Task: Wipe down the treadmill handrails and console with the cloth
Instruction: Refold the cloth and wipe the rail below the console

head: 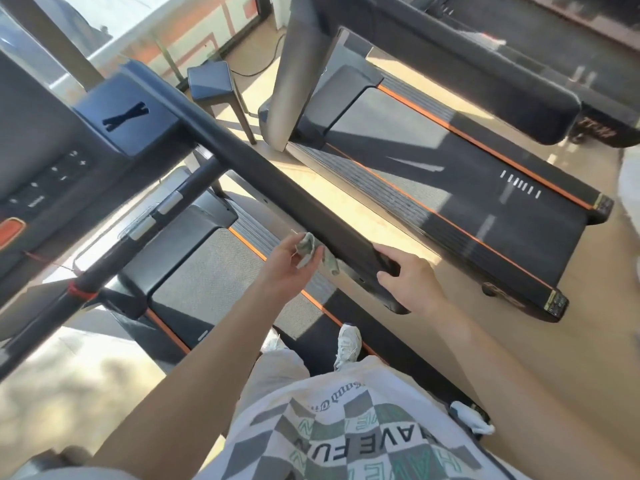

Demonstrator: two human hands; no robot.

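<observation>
I stand on a treadmill whose black right handrail (277,188) runs diagonally from the console (45,168) at upper left down to its end near the middle. My left hand (287,261) pinches a small crumpled greenish-grey cloth (308,245) against the inner side of the rail, near its end. My right hand (412,278) grips the rail's end from the outer side, fingers curled over the top. A thinner crossbar (114,258) with silver pulse grips slants below the console.
A second treadmill (467,188) with orange stripes stands parallel on the right, across a strip of wooden floor (346,188). A dark stool (211,81) sits ahead between the machines. My white shoes (346,344) rest on the belt. A white object (472,419) lies beside the deck.
</observation>
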